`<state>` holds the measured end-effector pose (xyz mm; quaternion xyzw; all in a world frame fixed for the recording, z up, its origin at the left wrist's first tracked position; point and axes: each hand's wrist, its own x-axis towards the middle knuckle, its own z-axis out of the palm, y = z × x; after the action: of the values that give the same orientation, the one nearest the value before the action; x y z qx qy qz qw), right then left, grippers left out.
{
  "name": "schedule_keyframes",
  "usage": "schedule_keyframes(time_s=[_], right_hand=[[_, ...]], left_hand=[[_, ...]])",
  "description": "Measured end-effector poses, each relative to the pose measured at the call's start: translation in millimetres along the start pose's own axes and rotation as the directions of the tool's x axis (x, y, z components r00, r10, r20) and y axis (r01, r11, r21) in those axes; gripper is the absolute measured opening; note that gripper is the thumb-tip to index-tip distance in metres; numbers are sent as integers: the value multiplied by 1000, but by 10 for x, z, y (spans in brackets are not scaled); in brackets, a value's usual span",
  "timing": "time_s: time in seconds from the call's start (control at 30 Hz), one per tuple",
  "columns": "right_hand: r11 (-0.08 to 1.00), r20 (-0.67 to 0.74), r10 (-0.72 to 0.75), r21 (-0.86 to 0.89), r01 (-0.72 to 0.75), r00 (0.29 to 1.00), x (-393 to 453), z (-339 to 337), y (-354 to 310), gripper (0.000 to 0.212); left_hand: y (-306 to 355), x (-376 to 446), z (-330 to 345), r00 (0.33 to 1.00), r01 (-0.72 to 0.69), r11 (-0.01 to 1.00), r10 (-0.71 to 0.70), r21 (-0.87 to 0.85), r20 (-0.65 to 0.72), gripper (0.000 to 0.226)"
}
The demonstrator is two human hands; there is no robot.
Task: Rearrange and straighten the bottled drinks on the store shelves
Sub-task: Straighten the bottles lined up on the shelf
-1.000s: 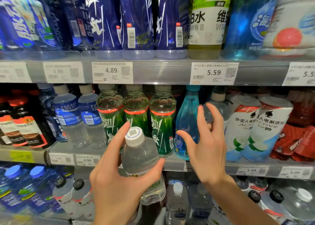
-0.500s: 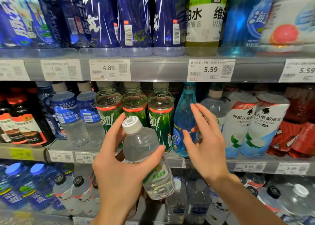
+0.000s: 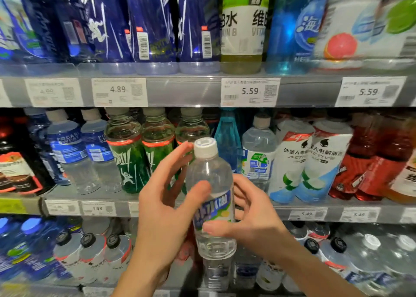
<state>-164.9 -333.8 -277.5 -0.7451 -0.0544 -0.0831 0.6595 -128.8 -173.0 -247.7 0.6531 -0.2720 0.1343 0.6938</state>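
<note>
A clear bottle (image 3: 211, 197) with a white cap stands upright in mid-air in front of the middle shelf (image 3: 315, 206). The left hand (image 3: 162, 211) curls round its shoulder from nine o'clock, and the right hand (image 3: 252, 220) wraps its label from three o'clock. Filled nearly to the neck with clear liquid, it likely feels weighty, its thin plastic smooth and slightly yielding; the labelled waist looks the surest hold.

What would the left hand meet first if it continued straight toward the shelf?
Probably the green-labelled bottles on the middle shelf: the left hand, holding the clear bottle, has them directly behind its fingers. Depth is unclear.
</note>
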Motion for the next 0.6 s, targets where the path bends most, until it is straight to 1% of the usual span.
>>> schedule_keyframes(time_s=[0.1,0.17,0.27,0.37,0.5,0.6], right_hand=[[995,-78,35,100,-27,996,-22,-136,-17,83],[995,-106,8,101,3,994,-43,-234,-45,76],[996,-112,-34,78,43,993,-111,-387,-93,72],[995,-127,-36,89,47,991,-185,-522,-141,74],[992,-121,-52,104,65,991,-237,-597,-289,88],[988,-68,-101,109,108,993,-281,-629,-515,80]], left_hand=[[-38,4,19,987,66,997,-61,-29,152,55],[-78,-37,62,963,119,993,-108,-29,247,55],[-147,-104,141,918,205,978,-180,-34,353,66],[-161,-108,228,895,212,977,-190,-8,404,72],[-77,-84,278,874,163,985,-173,62,455,79],[66,-46,323,871,205,979,-190,15,453,82]])
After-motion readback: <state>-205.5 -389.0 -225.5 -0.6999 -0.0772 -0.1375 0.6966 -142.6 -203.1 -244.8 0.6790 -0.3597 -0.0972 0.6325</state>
